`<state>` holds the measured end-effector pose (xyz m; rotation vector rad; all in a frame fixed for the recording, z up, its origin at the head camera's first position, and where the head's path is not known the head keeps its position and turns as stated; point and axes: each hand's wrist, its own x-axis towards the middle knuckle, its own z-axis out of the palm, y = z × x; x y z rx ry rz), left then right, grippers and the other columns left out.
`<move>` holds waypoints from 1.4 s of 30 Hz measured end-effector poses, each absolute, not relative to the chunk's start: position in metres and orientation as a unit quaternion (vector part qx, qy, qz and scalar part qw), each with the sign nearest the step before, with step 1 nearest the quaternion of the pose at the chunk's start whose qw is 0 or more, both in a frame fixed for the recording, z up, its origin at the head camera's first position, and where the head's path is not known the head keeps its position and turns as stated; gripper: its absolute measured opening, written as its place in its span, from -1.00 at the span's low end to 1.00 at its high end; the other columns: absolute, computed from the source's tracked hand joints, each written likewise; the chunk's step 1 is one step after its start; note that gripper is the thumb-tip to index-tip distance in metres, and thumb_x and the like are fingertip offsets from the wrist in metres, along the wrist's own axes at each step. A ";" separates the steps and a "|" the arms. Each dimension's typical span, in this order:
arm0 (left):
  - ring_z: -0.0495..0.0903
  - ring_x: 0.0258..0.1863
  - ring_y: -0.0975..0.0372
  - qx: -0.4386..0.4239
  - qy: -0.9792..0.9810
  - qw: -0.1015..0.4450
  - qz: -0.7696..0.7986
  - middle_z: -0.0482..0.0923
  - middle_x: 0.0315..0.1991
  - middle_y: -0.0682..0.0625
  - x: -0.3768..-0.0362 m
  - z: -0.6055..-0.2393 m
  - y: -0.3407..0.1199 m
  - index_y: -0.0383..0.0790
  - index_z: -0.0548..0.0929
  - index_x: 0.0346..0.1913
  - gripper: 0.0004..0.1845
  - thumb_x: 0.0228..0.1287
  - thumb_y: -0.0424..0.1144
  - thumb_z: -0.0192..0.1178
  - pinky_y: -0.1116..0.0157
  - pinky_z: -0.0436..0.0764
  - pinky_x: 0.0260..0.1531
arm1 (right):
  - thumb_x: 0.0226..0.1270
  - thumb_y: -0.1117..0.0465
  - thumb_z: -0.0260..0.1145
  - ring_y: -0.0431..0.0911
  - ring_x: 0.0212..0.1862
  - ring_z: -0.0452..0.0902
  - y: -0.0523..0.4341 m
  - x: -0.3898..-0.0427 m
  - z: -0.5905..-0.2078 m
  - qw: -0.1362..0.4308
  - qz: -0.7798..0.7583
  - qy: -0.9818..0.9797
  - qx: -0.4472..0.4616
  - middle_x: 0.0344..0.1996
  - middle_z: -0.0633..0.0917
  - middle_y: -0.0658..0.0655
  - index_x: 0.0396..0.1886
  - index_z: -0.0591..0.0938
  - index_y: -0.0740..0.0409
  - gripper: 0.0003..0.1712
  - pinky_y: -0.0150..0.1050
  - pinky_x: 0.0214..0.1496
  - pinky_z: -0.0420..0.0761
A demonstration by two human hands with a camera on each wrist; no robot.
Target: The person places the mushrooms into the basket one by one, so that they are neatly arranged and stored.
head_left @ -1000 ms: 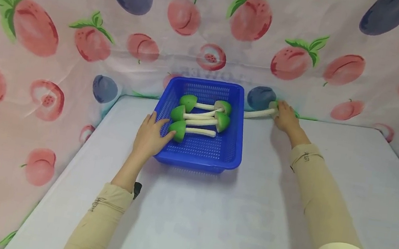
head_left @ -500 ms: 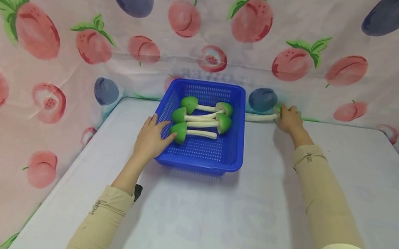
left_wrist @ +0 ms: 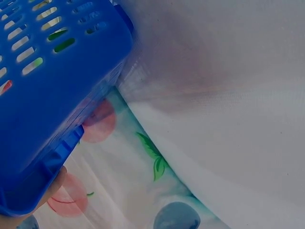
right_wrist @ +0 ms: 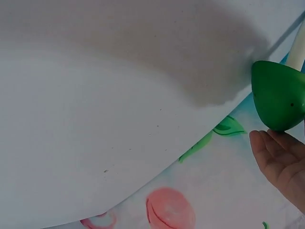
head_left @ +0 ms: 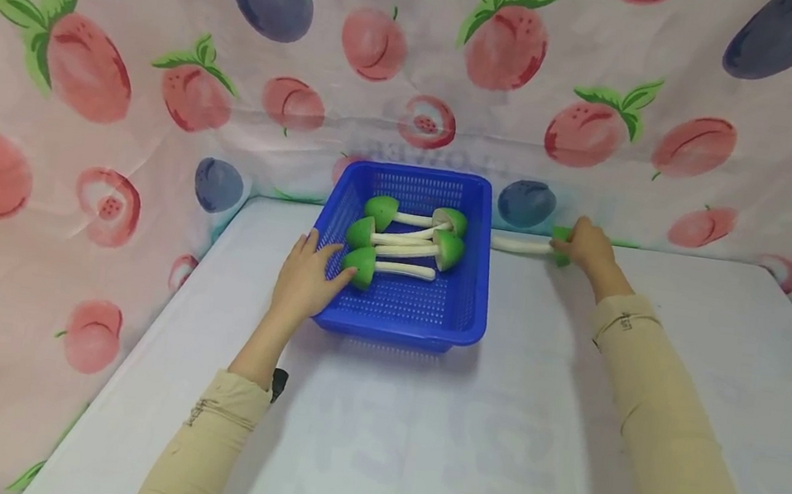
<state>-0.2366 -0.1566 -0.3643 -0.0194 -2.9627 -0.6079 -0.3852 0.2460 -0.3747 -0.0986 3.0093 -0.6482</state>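
A blue perforated basket (head_left: 474,307) stands at the back middle, with several toy mushrooms (head_left: 404,269) with green caps and white stems inside. My left hand (head_left: 305,281) grips its left rim, thumb over the inside edge near a cap. In the left wrist view fingertips (left_wrist: 59,183) show beside the basket's rim. Right of the basket lies another mushroom (head_left: 520,246), its stem's end close to the basket wall. At its green cap (right_wrist: 279,98) is my right hand (head_left: 593,252), thumb across the cap, the other fingers spread away; in the right wrist view nearly straight fingertips touch the cap.
A white-covered table (head_left: 414,450) lies under everything. Behind and to the left hangs a fruit-printed cloth (head_left: 422,50), meeting the table's back edge close behind the basket and the right-hand mushroom.
The right-hand mushroom has turned: its cap's pale underside no longer shows, and its stem now lies level instead of slanting. My right fingers have spread off the cap. The left hand stays on the rim.
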 end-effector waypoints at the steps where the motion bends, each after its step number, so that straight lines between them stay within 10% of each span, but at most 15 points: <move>1: -0.03 0.44 -0.24 -0.006 -0.978 0.059 -0.200 0.02 0.43 -0.40 -0.236 -0.365 -0.157 -0.20 0.40 0.30 -0.38 0.31 0.12 0.04 -0.16 0.08 0.37 | 0.35 0.13 0.15 0.25 -0.22 0.45 0.246 -0.384 -0.375 0.030 -0.210 0.977 -0.033 -0.30 0.49 0.43 -0.15 0.32 0.52 -0.54 0.09 -0.12 0.49; 16: -0.02 0.44 -0.23 -0.009 -0.977 0.062 -0.205 0.03 0.42 -0.40 -0.238 -0.366 -0.154 -0.20 0.40 0.30 -0.38 0.31 0.12 0.04 -0.14 0.09 0.38 | 0.33 0.14 0.14 0.47 0.23 0.20 0.240 -0.378 -0.377 0.080 -0.204 0.973 -0.068 0.22 0.18 0.67 0.37 0.06 0.46 -0.22 0.27 0.29 0.26; 42: 0.02 0.42 -0.26 -0.017 -0.978 0.072 -0.197 0.06 0.41 -0.42 -0.234 -0.365 -0.156 -0.21 0.43 0.28 -0.39 0.29 0.10 0.07 -0.17 0.12 0.35 | 0.22 0.18 0.26 0.37 0.07 0.39 0.244 -0.359 -0.368 0.056 -0.211 0.966 -0.139 0.09 0.44 0.57 0.21 0.32 0.43 -0.36 0.23 0.13 0.39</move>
